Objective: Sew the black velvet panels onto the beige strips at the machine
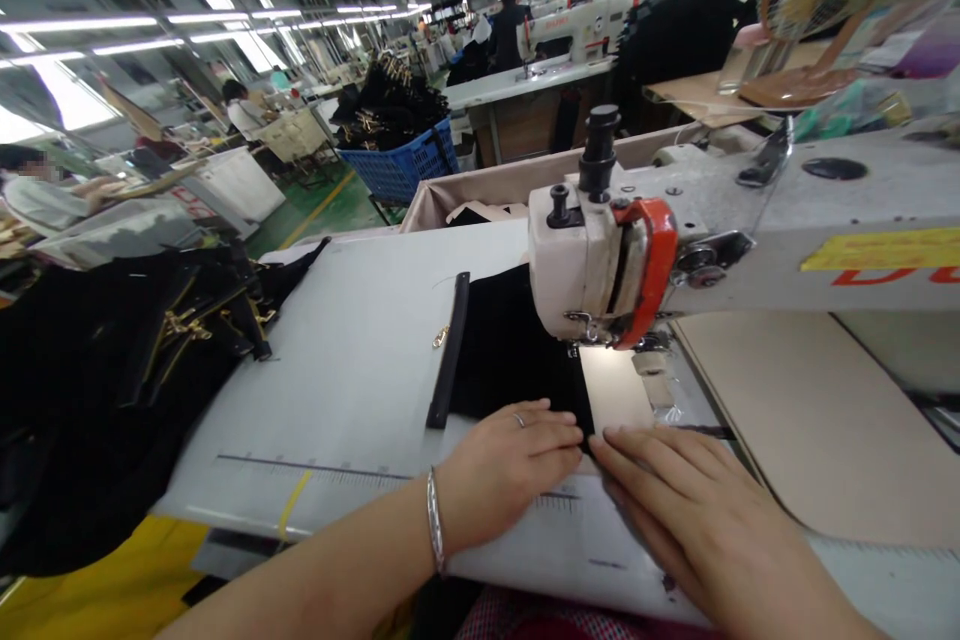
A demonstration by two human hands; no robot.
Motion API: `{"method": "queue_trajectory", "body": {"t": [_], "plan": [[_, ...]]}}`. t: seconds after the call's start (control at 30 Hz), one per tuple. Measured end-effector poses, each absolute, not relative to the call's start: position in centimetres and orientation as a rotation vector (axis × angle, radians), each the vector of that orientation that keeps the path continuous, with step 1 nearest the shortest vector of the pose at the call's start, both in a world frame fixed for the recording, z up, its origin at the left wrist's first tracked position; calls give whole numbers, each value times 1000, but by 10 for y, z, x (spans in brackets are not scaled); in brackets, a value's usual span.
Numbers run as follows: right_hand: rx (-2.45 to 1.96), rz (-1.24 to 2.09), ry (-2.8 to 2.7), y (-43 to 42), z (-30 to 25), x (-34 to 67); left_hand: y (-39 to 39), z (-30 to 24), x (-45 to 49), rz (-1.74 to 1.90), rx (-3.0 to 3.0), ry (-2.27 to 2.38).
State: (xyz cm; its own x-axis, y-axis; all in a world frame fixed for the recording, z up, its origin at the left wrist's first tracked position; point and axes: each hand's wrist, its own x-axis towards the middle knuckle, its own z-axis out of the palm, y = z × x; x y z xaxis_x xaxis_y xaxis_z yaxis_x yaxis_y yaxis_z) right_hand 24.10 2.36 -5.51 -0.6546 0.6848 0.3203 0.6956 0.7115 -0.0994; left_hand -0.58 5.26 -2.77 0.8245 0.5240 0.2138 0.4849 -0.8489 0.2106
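Note:
A black fabric panel (499, 345) lies flat on the white sewing table, its right edge under the head of the sewing machine (562, 265). Along its left side runs a dark strip (450, 350) with a gold zipper pull (441, 336) hanging off it. My left hand (510, 465) rests flat on the panel's near corner, fingers stretched out. My right hand (675, 495) lies just to its right, fingers extended, fingertips at the panel's near right edge. Beneath the machine's needle area shows a pale lit piece (616, 385). The machine's foot is partly hidden by its head.
A heap of black zippered pieces (112, 370) hangs over the table's left end. Beyond the table stand a pinkish bin (480, 182) and a blue crate (405, 160) piled with black pieces. A ruler strip (322, 468) marks the near edge. Other people sit farther off.

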Motion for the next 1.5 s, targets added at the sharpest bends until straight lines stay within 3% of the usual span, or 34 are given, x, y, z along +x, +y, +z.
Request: {"method": "queue_trajectory", "body": {"t": [0.3, 0.77, 1.5], "plan": [[-1127, 48, -2541, 60, -44, 232, 89, -32, -8, 358, 2851, 829], [-1214, -66, -2522, 85, -52, 227, 134, -37, 0, 471, 2818, 1050], [-1208, -28, -2461, 92, -60, 224, 139, -39, 3, 500, 2734, 1164]]}}
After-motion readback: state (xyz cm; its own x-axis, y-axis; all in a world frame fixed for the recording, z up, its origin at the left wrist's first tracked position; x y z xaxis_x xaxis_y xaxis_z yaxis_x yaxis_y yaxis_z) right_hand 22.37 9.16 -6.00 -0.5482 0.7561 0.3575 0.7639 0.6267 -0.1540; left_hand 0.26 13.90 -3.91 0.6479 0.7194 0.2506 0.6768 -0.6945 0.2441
